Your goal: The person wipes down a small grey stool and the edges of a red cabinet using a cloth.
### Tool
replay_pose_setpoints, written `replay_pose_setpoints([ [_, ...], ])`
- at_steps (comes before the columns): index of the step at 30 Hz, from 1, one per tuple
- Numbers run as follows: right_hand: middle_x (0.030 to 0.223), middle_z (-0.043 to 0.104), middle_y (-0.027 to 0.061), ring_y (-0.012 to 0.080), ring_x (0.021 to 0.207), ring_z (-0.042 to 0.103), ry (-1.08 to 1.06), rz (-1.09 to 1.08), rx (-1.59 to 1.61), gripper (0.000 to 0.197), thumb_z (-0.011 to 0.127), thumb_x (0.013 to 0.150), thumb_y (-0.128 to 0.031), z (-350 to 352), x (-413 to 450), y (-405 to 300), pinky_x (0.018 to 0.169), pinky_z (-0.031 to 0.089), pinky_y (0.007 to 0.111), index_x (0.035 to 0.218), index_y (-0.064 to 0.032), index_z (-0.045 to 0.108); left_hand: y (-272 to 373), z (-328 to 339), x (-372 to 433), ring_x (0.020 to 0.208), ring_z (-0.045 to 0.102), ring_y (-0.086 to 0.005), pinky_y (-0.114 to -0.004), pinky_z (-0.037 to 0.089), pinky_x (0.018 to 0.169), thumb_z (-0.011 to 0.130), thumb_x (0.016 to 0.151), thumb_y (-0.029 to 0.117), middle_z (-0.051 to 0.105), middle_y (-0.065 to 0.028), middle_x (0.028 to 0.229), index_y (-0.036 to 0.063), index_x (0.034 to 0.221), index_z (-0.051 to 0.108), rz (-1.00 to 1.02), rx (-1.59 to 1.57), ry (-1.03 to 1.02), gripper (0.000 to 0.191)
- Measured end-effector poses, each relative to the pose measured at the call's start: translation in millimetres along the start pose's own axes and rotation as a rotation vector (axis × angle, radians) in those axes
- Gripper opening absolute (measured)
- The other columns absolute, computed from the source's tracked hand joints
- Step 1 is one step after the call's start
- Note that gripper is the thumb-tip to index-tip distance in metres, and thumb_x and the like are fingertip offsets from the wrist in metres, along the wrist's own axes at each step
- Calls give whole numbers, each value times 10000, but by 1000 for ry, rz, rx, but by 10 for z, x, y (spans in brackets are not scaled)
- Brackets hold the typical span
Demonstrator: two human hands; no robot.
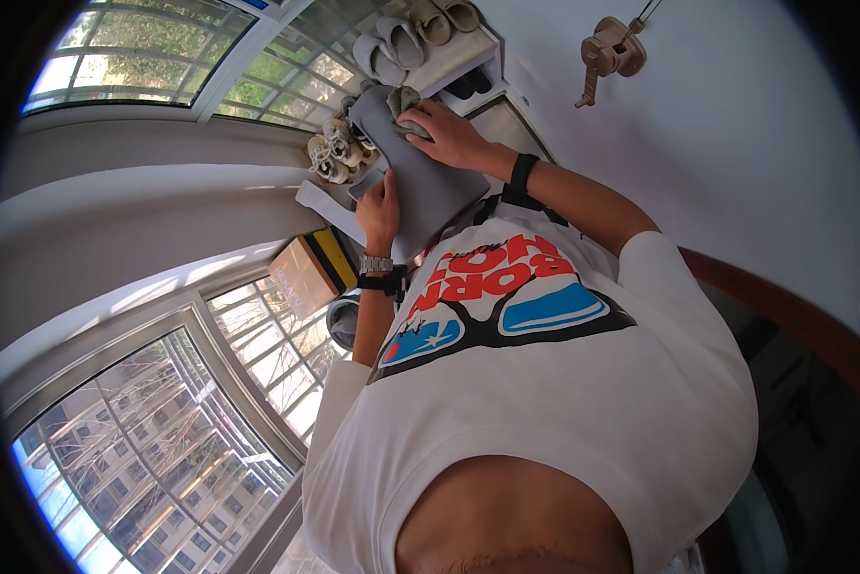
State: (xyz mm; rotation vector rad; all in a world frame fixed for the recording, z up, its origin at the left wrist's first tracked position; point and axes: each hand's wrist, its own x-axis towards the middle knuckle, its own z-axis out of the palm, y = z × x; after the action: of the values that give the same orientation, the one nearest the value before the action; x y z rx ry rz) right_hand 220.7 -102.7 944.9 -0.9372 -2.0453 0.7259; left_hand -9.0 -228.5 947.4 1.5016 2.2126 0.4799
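Note:
A grey, smooth, curved plastic piece [430, 194] lies before me, reaching from near my shirt up toward the shoes; its exact kind is unclear. My left hand [380, 208] grips its left edge, thumb on top and fingers partly hidden. On its far end, my right hand [448, 133] presses a crumpled grey-brown cloth [405, 115] against the surface, fingers bent over the cloth. What supports the grey piece is mostly hidden beneath it.
Pale slippers [400, 43] and tan clogs [430, 21] stand on a white shoe rack [459, 57]. Several sneakers [337, 151] sit beyond my left hand. A cardboard box [304, 276] is by the barred window; a bronze-coloured crank winder [613, 46] is at the right wall.

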Motion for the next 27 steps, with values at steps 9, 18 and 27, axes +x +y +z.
replay_pose_setpoints([
  [9, 1372, 652, 176, 438, 1290, 663, 10, -14, 9, 408, 782, 1104, -241, -25, -12, 33, 1104, 575, 529, 1489, -168, 668, 63, 0, -9, 946, 755, -553, -618, 559, 832, 491, 1193, 728, 781, -278, 886, 9, 992, 823, 22, 0, -3, 818],
  [18, 1363, 651, 174, 428, 1284, 666, 20, -20, 5, 393, 779, 1105, -233, -14, -16, 43, 1105, 572, 518, 1477, -158, 673, 60, 8, 4, 942, 755, -548, -613, 556, 819, 482, 1192, 739, 782, -272, 887, 22, 982, 820, 28, 6, 3, 819],
  [27, 1366, 650, 169, 419, 1298, 666, 12, 7, 14, 389, 776, 1107, -230, -21, -15, 45, 1116, 568, 507, 1477, -158, 676, 62, 11, 14, 916, 752, -532, -595, 549, 798, 467, 1188, 758, 773, -250, 860, 25, 970, 813, 18, -2, -13, 839],
])
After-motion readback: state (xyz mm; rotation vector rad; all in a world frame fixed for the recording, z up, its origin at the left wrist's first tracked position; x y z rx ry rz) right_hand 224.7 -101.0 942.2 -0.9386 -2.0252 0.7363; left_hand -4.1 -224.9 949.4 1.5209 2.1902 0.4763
